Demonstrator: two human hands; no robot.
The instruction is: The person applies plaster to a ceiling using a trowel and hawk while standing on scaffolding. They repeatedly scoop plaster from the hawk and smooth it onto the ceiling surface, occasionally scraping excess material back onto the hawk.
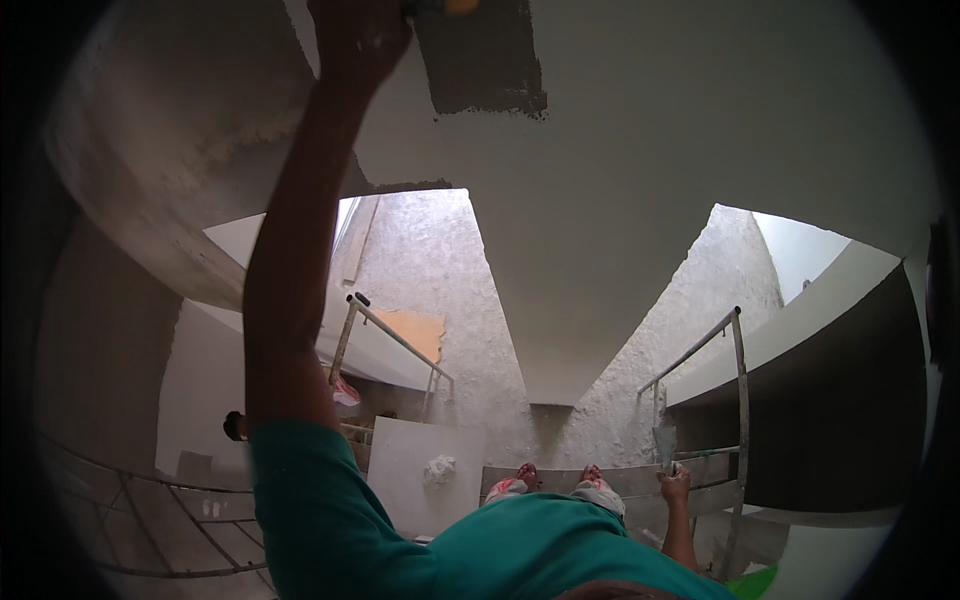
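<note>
Reaching straight up, the left arm stretches from the green sleeve to the top edge of the view, where the left hand (pixel 358 35) is closed around a handle with a yellow tip, most of it cut off by the frame. Just beside that hand a dark grey rectangular float (pixel 480 60) lies flat against the pale ceiling (pixel 650 150), its long axis running roughly up and down the view, its ragged lower edge pointing toward the person. The right arm hangs low, elbow bent, and the right hand (pixel 676 487) grips the handle of a small trowel (pixel 665 445), whose grey blade points upward, near the metal railing (pixel 738 380). Below, two feet in red sandals (pixel 555 478) stand on a scaffold plank (pixel 640 480). To their left a white board (pixel 410 470) carries a lump of white plaster (pixel 438 469)
</note>
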